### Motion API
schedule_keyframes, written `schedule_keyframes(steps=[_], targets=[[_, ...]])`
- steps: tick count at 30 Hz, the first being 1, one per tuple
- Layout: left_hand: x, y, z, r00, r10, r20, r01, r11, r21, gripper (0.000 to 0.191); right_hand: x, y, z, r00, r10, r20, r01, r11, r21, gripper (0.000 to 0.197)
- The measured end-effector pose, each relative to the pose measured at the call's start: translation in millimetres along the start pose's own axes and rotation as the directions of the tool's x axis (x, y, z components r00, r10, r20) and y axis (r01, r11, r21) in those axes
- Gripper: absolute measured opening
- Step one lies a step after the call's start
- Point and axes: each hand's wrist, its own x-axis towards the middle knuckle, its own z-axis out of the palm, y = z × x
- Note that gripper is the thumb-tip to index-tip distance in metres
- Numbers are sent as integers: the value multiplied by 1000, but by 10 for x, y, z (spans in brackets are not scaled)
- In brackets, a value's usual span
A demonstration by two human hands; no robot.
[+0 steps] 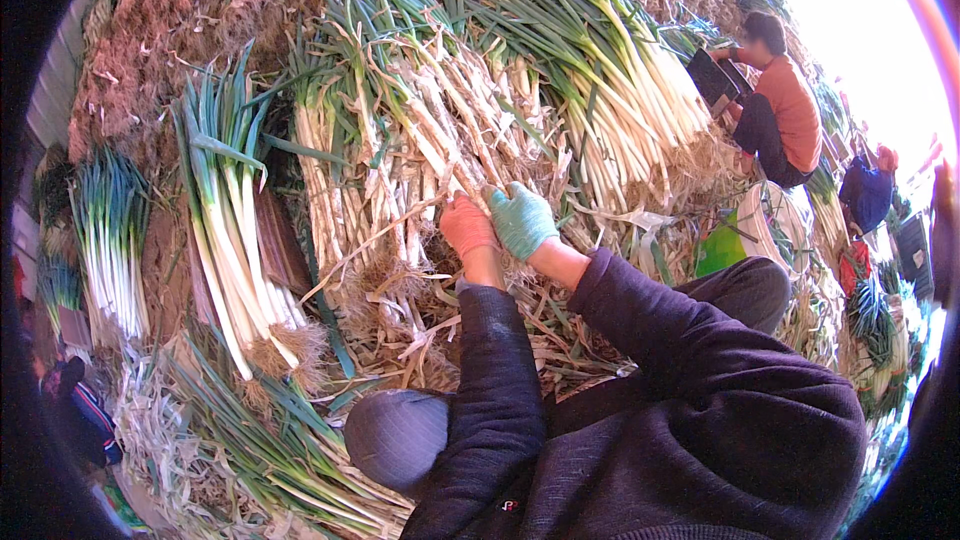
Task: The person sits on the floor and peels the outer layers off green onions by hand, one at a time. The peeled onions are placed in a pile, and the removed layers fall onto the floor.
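My left hand, in a pinkish-orange glove, and my right hand, in a green glove, are side by side at the root end of a dry-skinned long green onion. Fingers of both hands are curled at its lower stalk; how each one grips is partly hidden. Unpeeled green onions with brown, papery husks lie in a pile in front of me. To the right of that pile rest cleaner white-stalked green onions. Another clean bunch lies on the left, roots towards me.
Peeled husks litter the ground near my legs. A white and green bucket stands beside my knee at right. A person in orange squats beyond it. More onions lie at far left, and heaped roots line the back.
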Motion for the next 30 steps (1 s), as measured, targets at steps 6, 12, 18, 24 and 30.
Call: schedule_keyframes(steps=[6,12,18,24,30], targets=[[26,39,-80,997,-69,44,77,974,-214,40,-160,-257,-126,997,41,70,-36,997,-68,55],[-13,45,-11,987,-146,68,155,750,-643,37,101,-99,-112,939,-154,308,267,890,-368,52],[-33,-70,58,937,-162,308,330,696,-638,37,399,656,110,727,-514,456,670,386,-633,20],[241,-297,124,948,-97,303,289,661,-693,35,418,846,360,807,-510,297,579,589,-563,22],[54,-108,90,980,-37,196,164,709,-686,38,334,722,330,985,42,166,-89,954,285,42]])
